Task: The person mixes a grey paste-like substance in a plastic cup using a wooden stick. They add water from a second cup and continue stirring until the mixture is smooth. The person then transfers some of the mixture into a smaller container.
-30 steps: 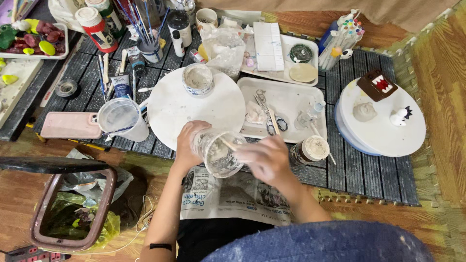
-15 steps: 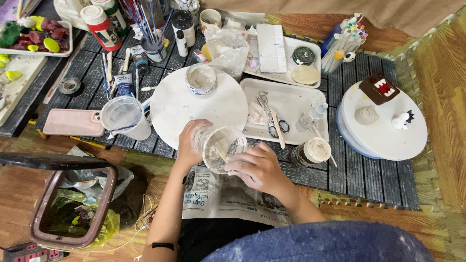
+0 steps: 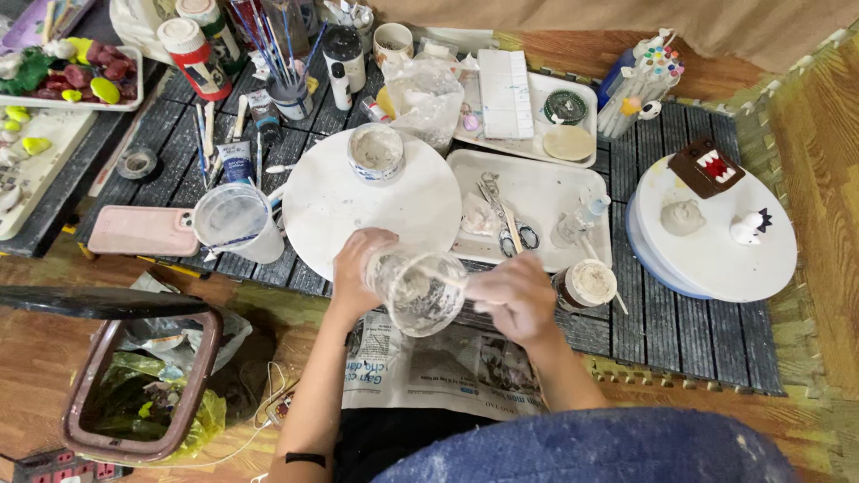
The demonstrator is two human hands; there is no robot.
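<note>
My left hand (image 3: 355, 268) grips a clear plastic cup (image 3: 419, 291), smeared white inside, and holds it above the newspaper (image 3: 447, 362) at the near edge of the dark slatted table (image 3: 680, 331). My right hand (image 3: 512, 295) pinches a thin wooden stick (image 3: 452, 284) whose end reaches into the cup. Just beyond the cup lies a round white board (image 3: 371, 210) with a small tub of white paste (image 3: 376, 150) on its far side.
A white tray (image 3: 546, 192) holds scissors (image 3: 514, 234) and tools. A small jar (image 3: 586, 284) stands by my right hand. A clear pitcher (image 3: 234, 219), a pink phone (image 3: 139, 230), brushes, a turntable (image 3: 716, 246) with clay figures and a bin (image 3: 143, 380) surround me.
The cup has tilted so its mouth faces up toward me. My right hand has shifted slightly right with the stick still in the cup.
</note>
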